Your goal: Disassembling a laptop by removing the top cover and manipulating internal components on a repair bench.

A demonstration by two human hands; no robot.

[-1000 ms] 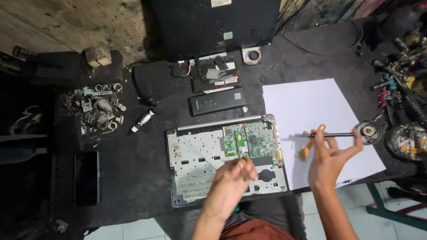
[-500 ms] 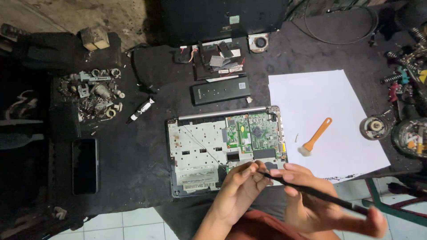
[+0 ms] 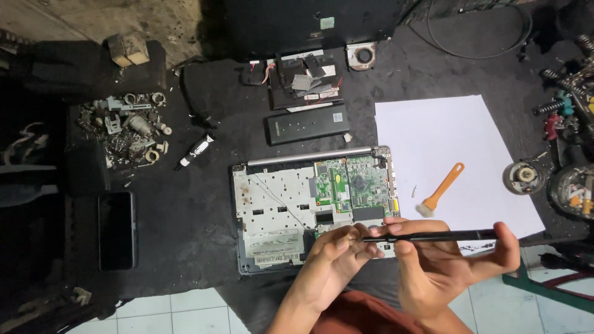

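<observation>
An opened laptop base (image 3: 278, 210) lies on the black mat, its green circuit board (image 3: 352, 182) exposed at the upper right. My right hand (image 3: 442, 269) holds a long thin black tool (image 3: 442, 235) level above the base's near right corner. My left hand (image 3: 334, 263) pinches that tool's left tip with its fingertips. Both hands hide the base's near right edge.
A white paper sheet (image 3: 445, 148) with an orange-handled brush (image 3: 440, 190) lies right of the base. A black battery pack (image 3: 306, 124), small parts (image 3: 306, 80) and a fan (image 3: 362, 55) lie behind. Metal scraps (image 3: 130, 127) and a dark phone (image 3: 116, 229) sit left; tools (image 3: 566, 105) at right.
My right hand took the black tool from the right side of the paper and brought it over the base's near corner. My left hand came off the base to the tool's tip.
</observation>
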